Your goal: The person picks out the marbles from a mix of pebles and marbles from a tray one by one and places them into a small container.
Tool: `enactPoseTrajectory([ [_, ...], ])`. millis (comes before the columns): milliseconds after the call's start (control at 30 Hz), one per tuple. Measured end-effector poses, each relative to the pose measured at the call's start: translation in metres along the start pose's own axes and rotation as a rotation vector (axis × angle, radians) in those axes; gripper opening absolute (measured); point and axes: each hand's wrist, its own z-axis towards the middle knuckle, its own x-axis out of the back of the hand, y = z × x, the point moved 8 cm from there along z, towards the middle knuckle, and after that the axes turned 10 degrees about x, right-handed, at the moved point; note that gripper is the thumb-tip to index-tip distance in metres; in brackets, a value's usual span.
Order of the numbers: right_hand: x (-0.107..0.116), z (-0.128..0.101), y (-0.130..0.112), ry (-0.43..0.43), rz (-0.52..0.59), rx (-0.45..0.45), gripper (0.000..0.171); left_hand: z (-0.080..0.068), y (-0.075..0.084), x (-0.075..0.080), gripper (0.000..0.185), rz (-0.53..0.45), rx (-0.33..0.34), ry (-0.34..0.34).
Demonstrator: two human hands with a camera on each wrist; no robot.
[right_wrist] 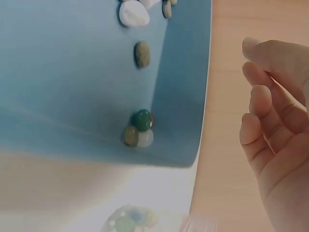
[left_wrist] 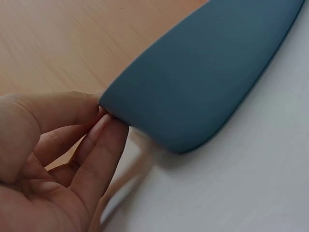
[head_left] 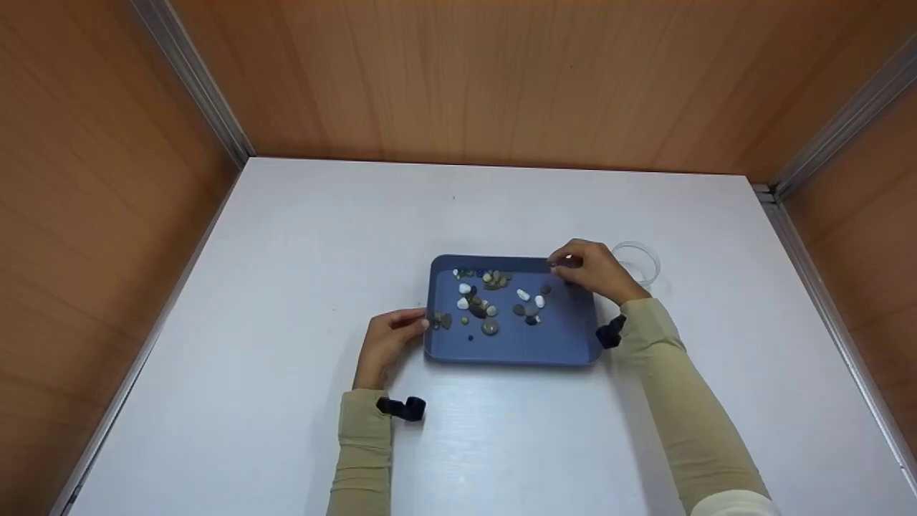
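Observation:
A blue rectangular tray [head_left: 559, 340] holds pebbles in loose groups: white ones [head_left: 465, 288], grey and brown ones [head_left: 489, 327], and small dark ones. My left hand [head_left: 387, 340] pinches the tray's left rim between thumb and fingers; in the left wrist view these fingers [left_wrist: 104, 145] meet at the rim. Over the far right corner is my right hand [head_left: 591, 269], thumb and forefinger tips close together. The right wrist view shows this hand [right_wrist: 282, 116] beside the tray wall with loosely bent fingers and no stone visible in them. A green glossy stone [right_wrist: 142, 120] lies in the corner nearby.
A clear round container [head_left: 648, 258], partly behind the right hand, stands right of the tray; coloured stones [right_wrist: 125, 223] show through it in the right wrist view. The white table [head_left: 236, 344] is bounded by wooden panels [head_left: 466, 86].

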Motion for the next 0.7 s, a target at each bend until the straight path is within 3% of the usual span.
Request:
enactPoseTrajectory([
  [700, 0.038, -0.029, 0.022, 0.104, -0.062, -0.041, 0.018, -0.003, 0.000, 0.001, 0.027, -0.007, 0.001, -0.002],
])
